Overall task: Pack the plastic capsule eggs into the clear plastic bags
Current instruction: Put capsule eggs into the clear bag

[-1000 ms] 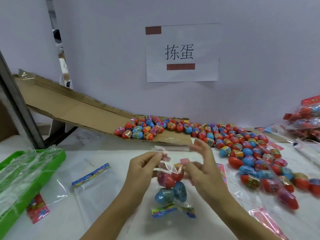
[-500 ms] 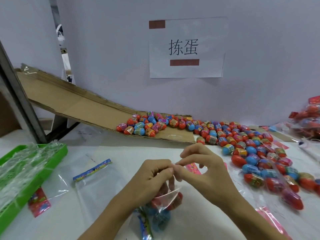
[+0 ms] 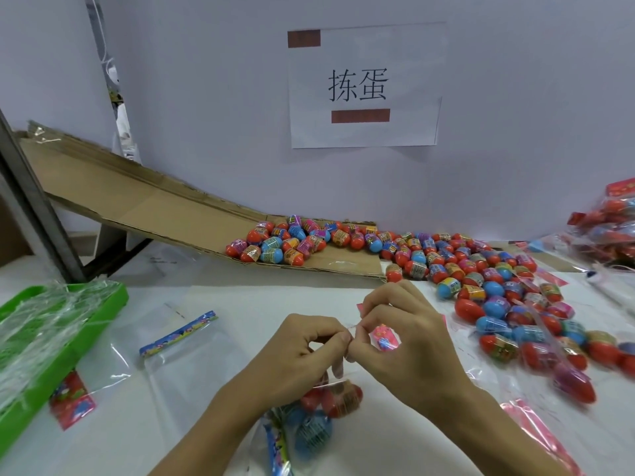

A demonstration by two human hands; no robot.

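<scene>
A clear plastic bag [image 3: 330, 403] holding red and blue capsule eggs lies on the white table below my hands. My left hand [image 3: 302, 352] and my right hand [image 3: 402, 338] meet fingertip to fingertip above it, both pinching the bag's top edge. A big heap of loose capsule eggs [image 3: 481, 280] in red, blue and patterned wraps spreads across the table to the right. More eggs [image 3: 285, 242] sit on the lower end of a cardboard ramp. An empty clear bag [image 3: 178, 365] with a printed header lies flat to the left.
The cardboard ramp [image 3: 137, 207] slopes down from the back left. A green tray [image 3: 113, 297] with crumpled clear film stands at the left edge. Packed bags [image 3: 604, 231] pile up at the far right. Pink-headed empty bags [image 3: 536, 427] lie at the lower right.
The filled bag came down from mid-air and toward me. Both hands closed together at its top edge and have stayed pinched there over the last half second.
</scene>
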